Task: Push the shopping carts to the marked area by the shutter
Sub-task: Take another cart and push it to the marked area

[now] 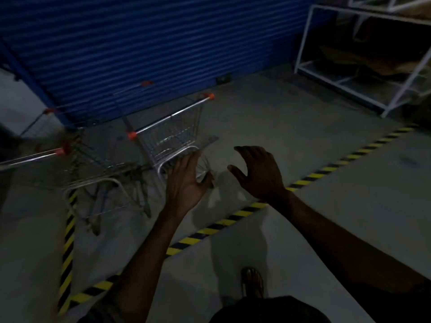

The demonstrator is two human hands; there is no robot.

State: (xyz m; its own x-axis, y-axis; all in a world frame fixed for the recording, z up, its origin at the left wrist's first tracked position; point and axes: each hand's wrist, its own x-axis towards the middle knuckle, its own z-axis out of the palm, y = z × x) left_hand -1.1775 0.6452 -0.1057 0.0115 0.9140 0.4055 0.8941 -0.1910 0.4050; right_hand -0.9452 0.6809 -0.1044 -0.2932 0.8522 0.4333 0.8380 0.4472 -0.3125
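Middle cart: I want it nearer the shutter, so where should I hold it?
Take the cart by its bar between the orange caps, left hand and right hand spread, coming from the tape side. The bar is straight, bare and spans its width, so a push should run true.

shiny wire-metal cart (172,134), ribbed blue metal shutter (140,43), matt concrete floor (279,127)

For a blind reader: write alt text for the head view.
A person's open left hand and right hand reach toward a shopping cart beyond striped floor tape, before a blue shutter. Other carts stand left of it, a white rack at right.
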